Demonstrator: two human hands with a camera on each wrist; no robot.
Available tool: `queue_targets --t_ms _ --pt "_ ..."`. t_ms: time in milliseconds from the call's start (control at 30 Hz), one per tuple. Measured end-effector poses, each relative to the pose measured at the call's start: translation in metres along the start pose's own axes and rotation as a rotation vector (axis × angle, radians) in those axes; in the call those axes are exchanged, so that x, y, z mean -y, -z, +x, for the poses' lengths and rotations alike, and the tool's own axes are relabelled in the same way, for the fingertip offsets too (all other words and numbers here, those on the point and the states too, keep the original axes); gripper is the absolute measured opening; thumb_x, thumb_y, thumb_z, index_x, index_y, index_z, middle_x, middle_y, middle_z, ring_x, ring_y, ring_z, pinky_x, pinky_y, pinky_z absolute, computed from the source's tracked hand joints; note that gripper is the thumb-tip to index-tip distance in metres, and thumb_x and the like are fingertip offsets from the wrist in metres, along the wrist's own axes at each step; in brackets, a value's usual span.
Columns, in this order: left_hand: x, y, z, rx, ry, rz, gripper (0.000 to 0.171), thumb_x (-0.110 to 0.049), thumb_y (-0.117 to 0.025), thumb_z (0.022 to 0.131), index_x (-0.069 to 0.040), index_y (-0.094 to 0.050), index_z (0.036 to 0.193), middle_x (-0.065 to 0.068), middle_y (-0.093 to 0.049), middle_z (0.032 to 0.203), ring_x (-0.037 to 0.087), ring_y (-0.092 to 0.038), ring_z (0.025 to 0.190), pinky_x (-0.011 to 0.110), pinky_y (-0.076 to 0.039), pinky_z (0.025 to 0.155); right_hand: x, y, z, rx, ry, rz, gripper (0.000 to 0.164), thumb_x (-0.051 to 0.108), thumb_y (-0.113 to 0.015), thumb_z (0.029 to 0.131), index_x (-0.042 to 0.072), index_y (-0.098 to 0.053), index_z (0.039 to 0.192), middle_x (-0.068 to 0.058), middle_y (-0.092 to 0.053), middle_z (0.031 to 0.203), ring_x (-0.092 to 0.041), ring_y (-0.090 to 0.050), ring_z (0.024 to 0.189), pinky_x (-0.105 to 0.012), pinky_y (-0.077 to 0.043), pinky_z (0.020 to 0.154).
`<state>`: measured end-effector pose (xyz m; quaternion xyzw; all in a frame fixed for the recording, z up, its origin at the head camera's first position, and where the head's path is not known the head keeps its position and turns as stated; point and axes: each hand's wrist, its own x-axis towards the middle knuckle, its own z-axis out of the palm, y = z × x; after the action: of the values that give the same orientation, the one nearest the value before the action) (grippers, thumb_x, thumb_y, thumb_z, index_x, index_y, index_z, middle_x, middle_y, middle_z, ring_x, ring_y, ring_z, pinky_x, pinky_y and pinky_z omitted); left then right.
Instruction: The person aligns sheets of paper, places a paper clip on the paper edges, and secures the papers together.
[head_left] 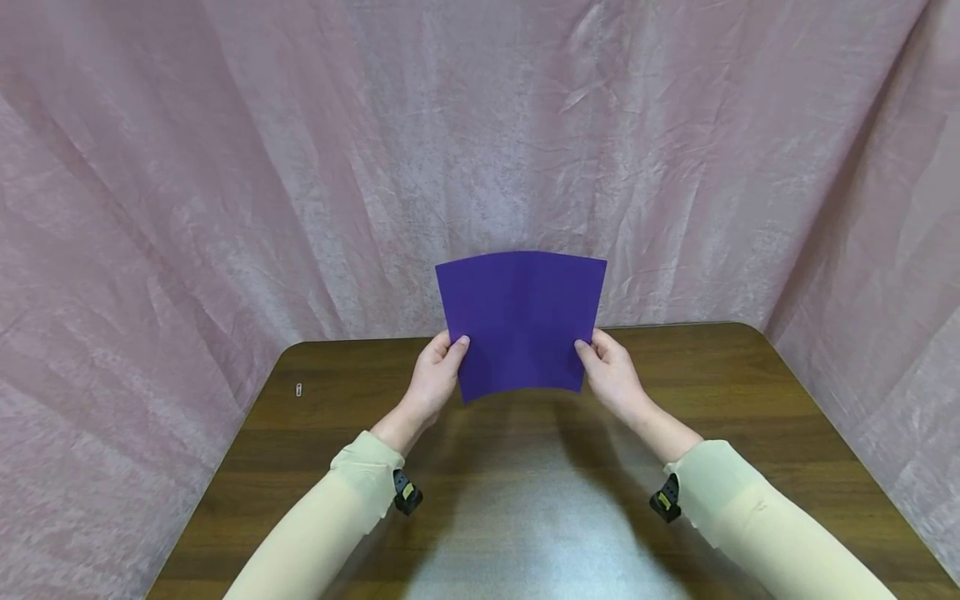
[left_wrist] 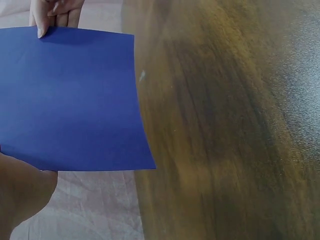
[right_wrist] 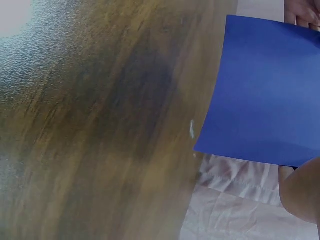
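A purple sheet of paper point(head_left: 521, 321) is held up above the far part of the table, bowed slightly along its top and bottom edges. My left hand point(head_left: 437, 375) pinches its left edge, thumb on the near face and fingers behind. On the opposite edge my right hand point(head_left: 613, 375) pinches it the same way. Both wrist views show the sheet looking blue, point(left_wrist: 70, 100) with the other hand at its far edge. On the table's left side, apart from both hands, lies a small pale paper clip point(head_left: 298, 389).
The brown wood-grain table point(head_left: 330, 450) has rounded far corners and a bright glare near its front middle. Pink curtains point(head_left: 480, 150) hang behind it and along both sides. A small dark camera point(head_left: 406, 493) is strapped on each wrist.
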<state>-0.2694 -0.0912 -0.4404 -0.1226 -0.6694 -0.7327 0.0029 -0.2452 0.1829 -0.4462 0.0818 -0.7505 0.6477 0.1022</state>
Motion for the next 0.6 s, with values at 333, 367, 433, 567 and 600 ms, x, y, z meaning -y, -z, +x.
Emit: queue_targets --t_ms 333,367,433,567,600 --pt "0.014 0.003 -0.003 0.004 0.031 0.051 0.026 -0.018 -0.05 0.11 0.001 -0.063 0.121 0.016 -0.071 0.107 0.029 -0.069 0.098 0.053 -0.054 0.093 -0.013 0.0 -0.007 0.028 -0.052 0.007 0.032 0.009 -0.046 0.109 -0.007 -0.059 0.133 -0.029 -0.068 0.119 -0.041 -0.067 0.11 -0.054 -0.053 0.096" --pt "0.016 0.004 -0.003 0.008 0.032 0.051 0.026 -0.018 -0.049 0.11 0.001 -0.063 0.121 0.016 -0.071 0.107 0.029 -0.068 0.098 0.053 -0.054 0.093 -0.014 0.0 -0.007 0.032 -0.057 0.011 0.031 0.009 -0.046 0.109 -0.007 -0.059 0.132 -0.029 -0.068 0.12 -0.041 -0.067 0.11 -0.054 -0.053 0.096" --pt "0.02 0.004 -0.003 0.018 0.032 0.046 0.025 -0.017 -0.048 0.11 0.001 -0.062 0.12 0.017 -0.07 0.108 0.031 -0.068 0.099 0.054 -0.053 0.093 -0.017 -0.001 -0.008 0.04 -0.061 0.021 0.031 0.009 -0.046 0.109 -0.007 -0.059 0.132 -0.029 -0.067 0.121 -0.043 -0.066 0.111 -0.055 -0.053 0.096" --pt "0.024 0.005 -0.003 0.03 0.025 0.037 0.026 -0.018 -0.047 0.111 0.002 -0.061 0.121 0.02 -0.069 0.11 0.036 -0.067 0.102 0.057 -0.052 0.094 -0.019 -0.001 -0.008 0.041 -0.053 0.034 0.03 0.009 -0.046 0.109 -0.008 -0.059 0.13 -0.03 -0.067 0.12 -0.044 -0.066 0.11 -0.055 -0.053 0.095" --pt "0.024 0.004 -0.003 0.031 0.025 0.037 0.026 -0.018 -0.047 0.111 0.002 -0.061 0.121 0.021 -0.069 0.11 0.037 -0.066 0.102 0.058 -0.052 0.094 -0.019 -0.001 -0.008 0.041 -0.053 0.036 0.03 0.009 -0.046 0.109 -0.008 -0.059 0.13 -0.03 -0.067 0.12 -0.044 -0.066 0.11 -0.055 -0.053 0.095"
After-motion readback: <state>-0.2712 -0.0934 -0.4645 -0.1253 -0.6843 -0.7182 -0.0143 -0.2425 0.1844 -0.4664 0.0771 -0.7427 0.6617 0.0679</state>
